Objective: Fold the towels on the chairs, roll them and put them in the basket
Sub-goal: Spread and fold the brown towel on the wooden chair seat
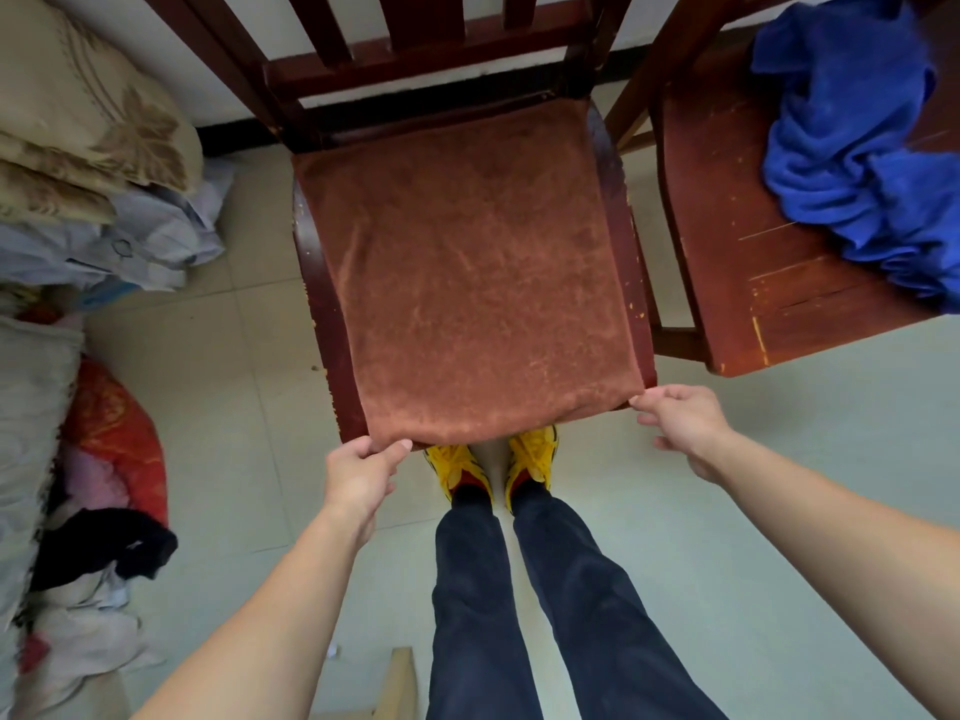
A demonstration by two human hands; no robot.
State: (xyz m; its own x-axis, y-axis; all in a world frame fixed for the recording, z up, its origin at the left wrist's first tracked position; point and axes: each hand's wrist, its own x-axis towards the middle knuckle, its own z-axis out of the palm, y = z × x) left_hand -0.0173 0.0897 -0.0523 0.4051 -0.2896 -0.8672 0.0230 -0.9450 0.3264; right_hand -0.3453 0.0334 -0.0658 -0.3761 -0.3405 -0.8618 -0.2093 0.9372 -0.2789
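A brown towel [467, 272] lies spread flat over the seat of the dark wooden chair [322, 314] in front of me, covering nearly all of it. My left hand [361, 472] pinches the towel's near left corner between thumb and fingers. My right hand [685, 428] pinches the near right corner with its fingertips. A crumpled blue towel [852, 148] sits heaped on a second wooden chair [727, 241] to the right. No basket is visible.
Folded bedding [78, 111] and piles of clothes [88, 459] lie along the left side on the tiled floor. My legs and yellow shoes [491, 459] stand right against the chair's front edge. A wooden piece [397, 683] shows at the bottom.
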